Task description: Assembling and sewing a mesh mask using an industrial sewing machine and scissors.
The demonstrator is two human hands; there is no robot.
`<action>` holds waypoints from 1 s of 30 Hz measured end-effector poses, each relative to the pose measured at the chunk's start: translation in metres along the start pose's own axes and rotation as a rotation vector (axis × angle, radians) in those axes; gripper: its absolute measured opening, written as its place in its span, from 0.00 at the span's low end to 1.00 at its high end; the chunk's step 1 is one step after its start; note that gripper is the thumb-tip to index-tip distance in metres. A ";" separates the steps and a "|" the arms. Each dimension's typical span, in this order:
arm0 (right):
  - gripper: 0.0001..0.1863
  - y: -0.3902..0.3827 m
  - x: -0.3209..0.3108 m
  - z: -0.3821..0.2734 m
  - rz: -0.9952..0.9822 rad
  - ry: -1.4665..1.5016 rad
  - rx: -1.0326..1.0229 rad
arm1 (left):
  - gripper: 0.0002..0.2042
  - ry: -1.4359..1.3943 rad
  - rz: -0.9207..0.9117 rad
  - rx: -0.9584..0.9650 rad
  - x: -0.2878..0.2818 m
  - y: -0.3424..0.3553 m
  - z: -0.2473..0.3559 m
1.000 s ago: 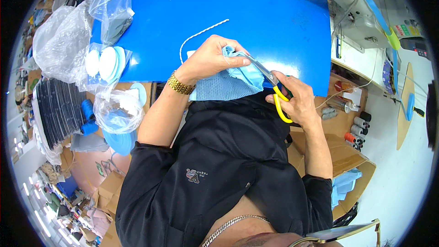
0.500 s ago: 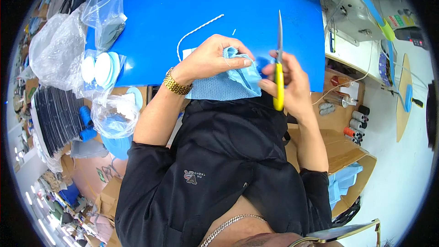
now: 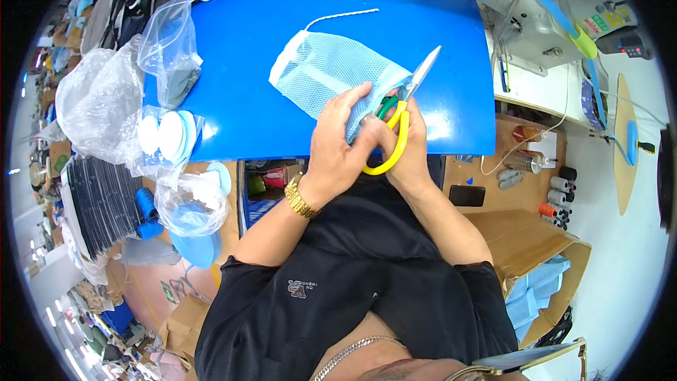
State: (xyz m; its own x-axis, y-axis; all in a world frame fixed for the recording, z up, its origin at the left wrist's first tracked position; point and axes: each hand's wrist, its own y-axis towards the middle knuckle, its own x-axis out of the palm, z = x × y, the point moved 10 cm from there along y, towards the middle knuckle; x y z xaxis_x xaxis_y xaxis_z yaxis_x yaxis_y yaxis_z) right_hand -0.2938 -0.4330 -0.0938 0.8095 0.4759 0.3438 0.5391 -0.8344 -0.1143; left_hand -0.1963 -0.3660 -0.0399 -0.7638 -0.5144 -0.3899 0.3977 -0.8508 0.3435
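Across the blue table [image 3: 247, 109] lies the mesh bag [image 3: 331, 67], now spread rather than bunched, so cutting seems paused. At the bag's near end, the left hand [image 3: 338, 141] curls closely round its edge and the right hand [image 3: 416, 152] wraps the scissors [image 3: 403, 121], blades apparently together; a lettered shirt [image 3: 317, 268] is nearer than the bag, a labelled machine [image 3: 518, 14] right of it.

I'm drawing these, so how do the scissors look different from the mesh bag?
The scissors have yellow and green handles; the mesh bag is light blue with a white end. The scissors' blades are shiny and solid; the bag's mesh has tiny holes. Both are longer than wide.
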 end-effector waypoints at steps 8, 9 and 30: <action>0.38 0.016 -0.025 -0.076 0.053 -0.656 -0.452 | 0.08 -0.034 -0.005 -0.218 -0.025 0.018 -0.023; 0.35 0.018 -0.017 -0.080 -0.016 -0.598 -0.460 | 0.08 -0.051 -0.013 -0.185 -0.026 0.020 -0.019; 0.30 -0.005 -0.003 -0.053 -0.449 -0.832 -0.162 | 0.11 -0.249 -0.399 -0.383 -0.010 0.014 -0.047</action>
State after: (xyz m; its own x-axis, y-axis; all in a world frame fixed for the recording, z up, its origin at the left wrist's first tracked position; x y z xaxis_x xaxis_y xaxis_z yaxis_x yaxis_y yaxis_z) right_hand -0.3113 -0.4451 -0.0453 0.4750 0.7531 -0.4551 0.8508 -0.5251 0.0191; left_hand -0.1587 -0.3775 -0.0717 -0.9692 -0.1461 -0.1982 0.1751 -0.9748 -0.1381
